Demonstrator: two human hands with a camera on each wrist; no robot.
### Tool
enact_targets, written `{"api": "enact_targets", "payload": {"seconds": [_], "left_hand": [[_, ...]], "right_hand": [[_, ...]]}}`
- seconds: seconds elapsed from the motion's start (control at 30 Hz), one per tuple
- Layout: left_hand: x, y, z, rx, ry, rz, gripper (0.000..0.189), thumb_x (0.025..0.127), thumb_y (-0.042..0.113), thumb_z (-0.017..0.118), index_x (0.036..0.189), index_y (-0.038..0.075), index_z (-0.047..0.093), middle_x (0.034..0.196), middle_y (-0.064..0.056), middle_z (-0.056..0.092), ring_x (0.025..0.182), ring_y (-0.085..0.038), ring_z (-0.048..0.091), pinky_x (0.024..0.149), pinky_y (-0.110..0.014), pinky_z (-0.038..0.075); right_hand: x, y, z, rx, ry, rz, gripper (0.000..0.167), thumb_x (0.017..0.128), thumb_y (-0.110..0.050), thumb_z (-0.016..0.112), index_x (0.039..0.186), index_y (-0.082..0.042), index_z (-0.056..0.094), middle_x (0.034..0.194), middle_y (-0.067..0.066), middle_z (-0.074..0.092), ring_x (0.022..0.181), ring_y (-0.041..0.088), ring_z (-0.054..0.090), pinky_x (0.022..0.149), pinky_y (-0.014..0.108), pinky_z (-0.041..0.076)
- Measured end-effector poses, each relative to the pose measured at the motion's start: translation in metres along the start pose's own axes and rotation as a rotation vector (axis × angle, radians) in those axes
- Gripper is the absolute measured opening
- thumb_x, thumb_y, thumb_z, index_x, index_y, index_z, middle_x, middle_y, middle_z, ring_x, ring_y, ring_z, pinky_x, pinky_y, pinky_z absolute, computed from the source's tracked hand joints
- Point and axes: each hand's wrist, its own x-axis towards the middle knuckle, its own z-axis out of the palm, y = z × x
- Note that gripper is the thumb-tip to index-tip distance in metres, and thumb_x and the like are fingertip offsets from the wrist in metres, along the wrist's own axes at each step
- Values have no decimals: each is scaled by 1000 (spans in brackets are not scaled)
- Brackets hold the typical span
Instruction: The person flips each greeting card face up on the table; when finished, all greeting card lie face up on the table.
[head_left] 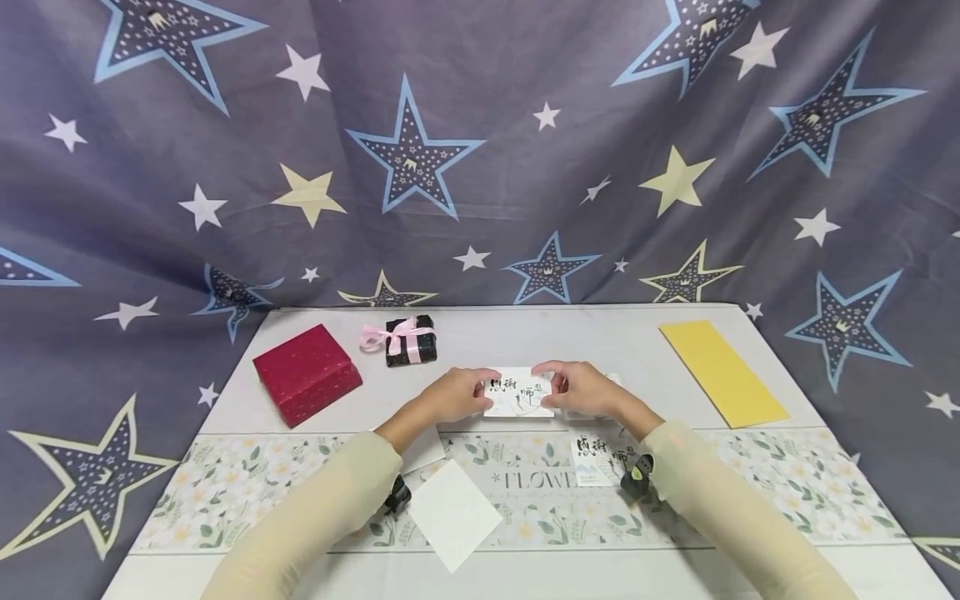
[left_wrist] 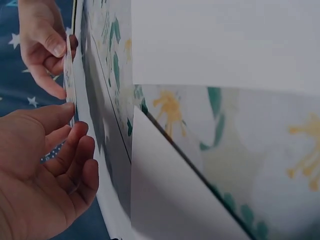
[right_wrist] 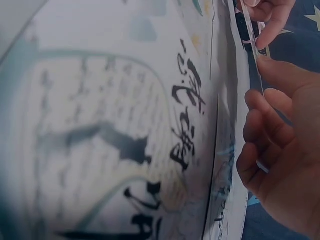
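Both hands pinch a small white card (head_left: 517,406) with black brush-style characters, just above the table's far half. My left hand (head_left: 457,395) grips its left edge between thumb and fingers, while the right hand (head_left: 588,390) grips the right edge. Seen edge-on in the left wrist view, the card (left_wrist: 70,80) is thin and stands between the two hands. Below the right forearm lies a similar printed card (head_left: 591,463), which fills much of the right wrist view (right_wrist: 110,145). Another card is partly hidden behind the right hand.
A white square paper (head_left: 454,518) lies near the left forearm, beside another white sheet (head_left: 425,451) partly covered by that arm. Farther back are a red box (head_left: 309,373), a black package with pink ribbon (head_left: 410,342) and a yellow rectangle (head_left: 722,373). A star-patterned curtain (head_left: 495,150) hangs behind.
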Motion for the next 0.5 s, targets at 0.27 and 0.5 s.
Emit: {"api": "enact_targets", "payload": {"seconds": [0.27, 0.5], "left_hand": [[4, 1, 4, 49, -26, -17, 55, 94, 19, 72, 146, 14, 56, 75, 7, 59, 63, -6, 49, 64, -22, 42], [5, 2, 4, 69, -39, -13, 53, 94, 20, 72, 144, 12, 57, 75, 5, 59, 65, -8, 52, 67, -24, 44]], "right_hand": [[1, 0, 0, -70, -31, -12, 57, 89, -18, 78, 142, -9, 58, 82, -3, 65, 68, 7, 56, 67, 24, 50], [2, 2, 2, -98, -41, -16, 56, 90, -18, 77, 141, -9, 58, 81, -4, 64, 66, 7, 54, 65, 24, 47]]}}
